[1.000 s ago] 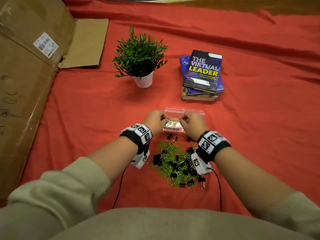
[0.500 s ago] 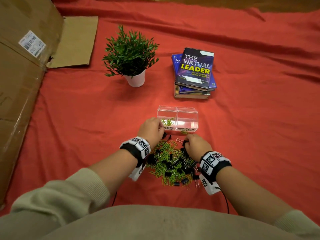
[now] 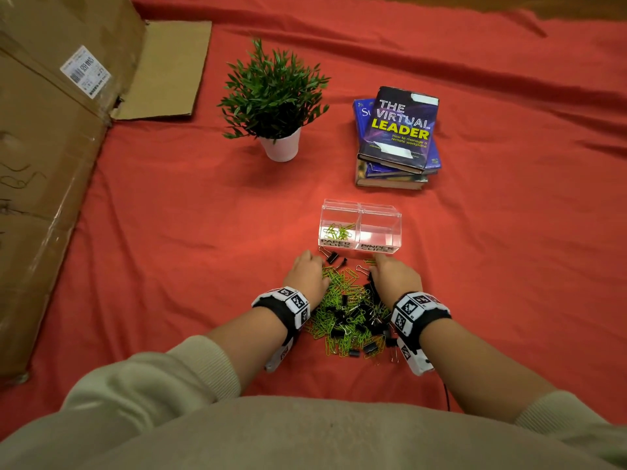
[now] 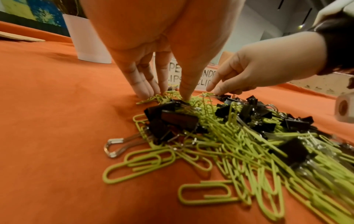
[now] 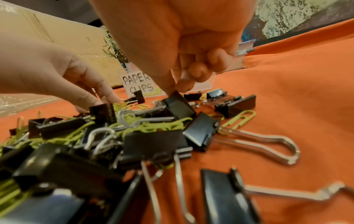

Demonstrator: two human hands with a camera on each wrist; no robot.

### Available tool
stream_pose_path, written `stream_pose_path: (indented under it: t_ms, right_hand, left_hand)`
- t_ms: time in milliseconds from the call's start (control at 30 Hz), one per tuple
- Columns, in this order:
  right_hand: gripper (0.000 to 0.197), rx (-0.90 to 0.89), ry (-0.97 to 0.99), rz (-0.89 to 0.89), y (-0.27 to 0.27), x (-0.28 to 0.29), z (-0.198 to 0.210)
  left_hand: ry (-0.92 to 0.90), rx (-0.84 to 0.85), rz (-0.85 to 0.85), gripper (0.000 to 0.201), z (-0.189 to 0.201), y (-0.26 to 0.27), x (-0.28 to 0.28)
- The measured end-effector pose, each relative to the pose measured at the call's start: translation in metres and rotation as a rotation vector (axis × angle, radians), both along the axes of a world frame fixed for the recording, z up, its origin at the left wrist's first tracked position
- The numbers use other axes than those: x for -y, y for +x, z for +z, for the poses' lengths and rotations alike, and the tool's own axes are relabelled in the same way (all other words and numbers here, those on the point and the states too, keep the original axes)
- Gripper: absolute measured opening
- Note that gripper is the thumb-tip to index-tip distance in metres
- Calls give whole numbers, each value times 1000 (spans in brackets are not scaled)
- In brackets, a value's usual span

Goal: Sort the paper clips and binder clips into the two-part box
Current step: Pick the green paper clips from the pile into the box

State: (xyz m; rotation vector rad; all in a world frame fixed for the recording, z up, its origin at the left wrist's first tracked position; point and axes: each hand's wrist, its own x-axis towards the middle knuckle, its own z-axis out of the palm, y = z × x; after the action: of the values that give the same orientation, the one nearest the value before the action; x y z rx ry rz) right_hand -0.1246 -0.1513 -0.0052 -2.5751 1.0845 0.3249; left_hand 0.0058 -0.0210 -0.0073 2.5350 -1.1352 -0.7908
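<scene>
A mixed pile (image 3: 349,317) of green paper clips (image 4: 239,145) and black binder clips (image 5: 159,145) lies on the red cloth in front of me. Just beyond it stands the clear two-part box (image 3: 395,218). Its left part, labelled PAPER CLIPS, holds several green clips (image 3: 337,231); the right part, labelled BINDER CLIPS, looks empty. My left hand (image 4: 166,95) reaches down with straight fingers (image 4: 145,89) and thumb onto green clips at the pile's far left edge. My right hand (image 5: 177,89) pinches the top of a black binder clip (image 5: 179,106) between thumb and forefinger, its other fingers curled.
A potted plant (image 3: 274,106) in a white pot and a stack of books (image 3: 397,137) stand beyond the box. A large cardboard box (image 3: 51,157) lies along the left. Loose binder clips (image 3: 334,257) sit between the pile and the box front.
Both hands have drawn back from the box and come down onto the far edge of the pile. The right hand now pinches a binder clip.
</scene>
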Motion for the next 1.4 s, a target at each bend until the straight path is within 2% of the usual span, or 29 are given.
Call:
stream_pose_path:
  t_ms: [167,367,500,600,767,867,967,1133,1267,1400]
  right_hand:
    - [22,-37,-31,31,4,-3,2]
    - [23,-51,32,68,5,-9,3]
    - [12,65,201,-59,9,-5,11]
    - [10,206,289,-83,22,3,30]
    - [7,294,254,-57,60,24,54]
    - [13,268,221,-38,71,28,56]
    - [17,236,184,11,65,18,54]
    - [22,77,311,275,38,-17,25]
    - [42,100,272,283,25,-31,8]
    - [28,102,216,277,19,-33,0]
  left_hand:
    - [12,21,-71,47,0,-3,-1]
    - [11,28,-120,33,2,-6,3]
    - [6,-20,-116,28,2,-3,4]
    - [-2,-83,-99,21,2,1,3]
    - [10,-116,-106,21,4,1,2]
    - [16,-127,-106,22,6,1,1]
    - [13,-161,-85,21,6,4,-1]
    - [-32,-239,10,22,9,13,0]
    - [-39,-263,14,16,26,24,7]
    - [-25,-244,-39,14,45,38,19]
